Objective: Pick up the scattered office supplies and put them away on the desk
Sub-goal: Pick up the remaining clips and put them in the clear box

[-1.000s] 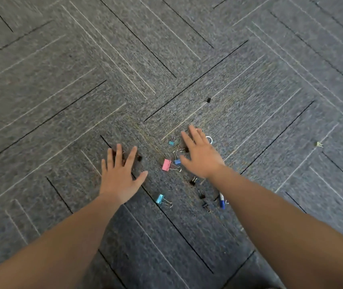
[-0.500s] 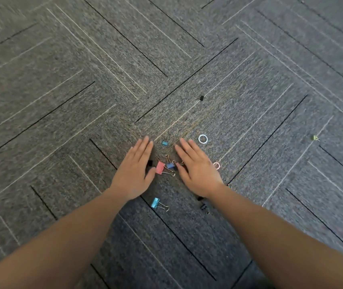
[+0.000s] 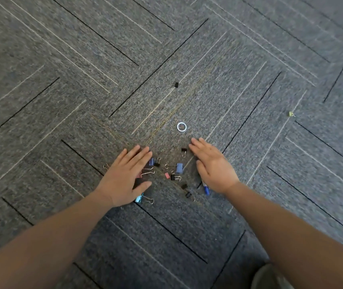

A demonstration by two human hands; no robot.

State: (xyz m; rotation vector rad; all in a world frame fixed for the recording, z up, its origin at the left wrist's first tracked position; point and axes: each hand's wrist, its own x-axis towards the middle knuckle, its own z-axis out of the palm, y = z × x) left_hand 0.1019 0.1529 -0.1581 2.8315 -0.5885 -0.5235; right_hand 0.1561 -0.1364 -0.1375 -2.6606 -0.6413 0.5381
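Small binder clips lie scattered on grey carpet between my hands. My left hand [image 3: 124, 176] rests flat, fingers extended, partly covering a pink clip [image 3: 145, 172]. My right hand [image 3: 213, 166] is also flat and open, to the right of the pile. Between them lie a blue clip [image 3: 178, 167], a black clip [image 3: 184, 151], a small pink clip [image 3: 167, 175] and other black clips [image 3: 174, 177]. A light-blue clip [image 3: 140, 198] sits under my left wrist. A blue pen [image 3: 206, 189] pokes out beneath my right hand. A white ring [image 3: 181, 127] lies beyond my fingers.
A lone black clip [image 3: 175, 84] lies farther away on the carpet, and a yellow-green clip [image 3: 291, 114] sits far right. The carpet [image 3: 62, 80] is grey with diagonal stripe lines. A shoe tip [image 3: 270, 276] shows at the bottom right. No desk is in view.
My hands, close together around the clips half a second ago, have spread apart, uncovering more clips between them. The clips have shifted closer into one loose pile.
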